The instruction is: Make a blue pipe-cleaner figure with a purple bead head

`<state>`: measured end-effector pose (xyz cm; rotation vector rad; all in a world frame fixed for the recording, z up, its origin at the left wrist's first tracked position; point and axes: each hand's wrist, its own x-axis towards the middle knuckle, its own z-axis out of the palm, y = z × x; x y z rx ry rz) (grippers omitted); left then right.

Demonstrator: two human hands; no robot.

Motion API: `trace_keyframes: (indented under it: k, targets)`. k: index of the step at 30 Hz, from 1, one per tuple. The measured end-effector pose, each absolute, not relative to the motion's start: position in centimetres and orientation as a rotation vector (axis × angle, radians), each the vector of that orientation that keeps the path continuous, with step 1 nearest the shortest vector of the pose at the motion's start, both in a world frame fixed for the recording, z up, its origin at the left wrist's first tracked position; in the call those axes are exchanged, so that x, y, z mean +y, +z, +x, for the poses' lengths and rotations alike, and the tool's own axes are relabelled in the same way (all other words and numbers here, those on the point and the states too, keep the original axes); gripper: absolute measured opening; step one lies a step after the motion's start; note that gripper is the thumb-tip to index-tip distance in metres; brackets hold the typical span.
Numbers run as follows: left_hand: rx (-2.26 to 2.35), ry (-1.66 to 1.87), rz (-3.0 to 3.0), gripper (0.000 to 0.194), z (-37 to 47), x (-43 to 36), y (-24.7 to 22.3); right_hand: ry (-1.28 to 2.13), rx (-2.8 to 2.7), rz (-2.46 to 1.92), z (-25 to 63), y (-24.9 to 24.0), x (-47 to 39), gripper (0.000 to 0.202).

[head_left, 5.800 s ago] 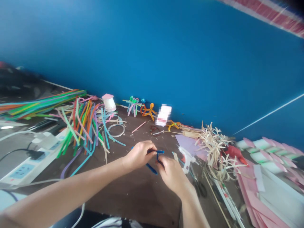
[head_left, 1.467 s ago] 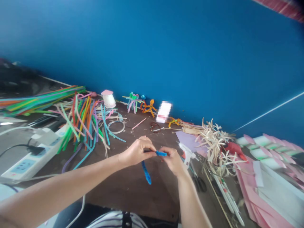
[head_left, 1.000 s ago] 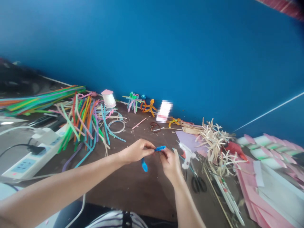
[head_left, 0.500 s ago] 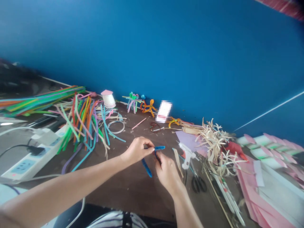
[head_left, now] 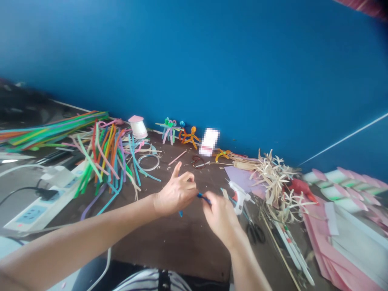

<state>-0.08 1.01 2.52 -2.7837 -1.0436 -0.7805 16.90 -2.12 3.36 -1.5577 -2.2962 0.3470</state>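
Note:
A dark blue pipe cleaner (head_left: pixel 203 197) stretches between my two hands above the brown table. My left hand (head_left: pixel 179 191) grips one part of it, with a finger raised; a short blue end shows below that hand. My right hand (head_left: pixel 220 212) pinches the other part, its fingertips close to the left ones. Most of the pipe cleaner is hidden by the fingers. Beyond the hands stand an orange pipe-cleaner figure (head_left: pixel 190 138) and a green and purple one (head_left: pixel 169 130).
Colourful pipe cleaners (head_left: pixel 104 155) and a power strip (head_left: pixel 36 214) lie left. To the right are a glue gun (head_left: pixel 239 196), black-handled scissors (head_left: pixel 255 233), pale dried strips (head_left: pixel 274 171) and pink paper (head_left: pixel 324 242). A small white pot (head_left: pixel 138 128) stands near the blue wall.
My left hand has turned, raising a finger and covering more of the pipe cleaner. My right hand has shifted slightly right. Less of the blue ends shows.

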Motion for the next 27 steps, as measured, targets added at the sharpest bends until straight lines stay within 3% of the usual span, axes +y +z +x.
trace_keyframes:
  k: [7,12,16,21,27]
  targets:
    - [-0.964,-0.839,-2.999,0.021,-0.4,1.1,3.0,0.873,-1.931,-1.404,17.9,3.6,0.0,0.004]
    - [-1.059,-0.995,-3.098,0.013,-0.4,0.8,3.2,1.541,-1.341,-1.171,17.3,2.3,0.5,0.009]
    - [-1.213,-1.22,-3.041,0.01,0.0,0.6,3.1,1.79,-0.971,-1.029,16.5,1.0,0.2,0.013]
    - [-1.483,-1.429,-2.893,0.01,0.7,0.8,2.6,1.694,-0.838,-0.994,15.8,-0.4,-0.4,0.015]
    - [-1.665,-1.437,-2.773,0.01,0.9,1.2,2.2,1.404,-1.135,-1.133,15.1,-0.5,-1.5,0.021]
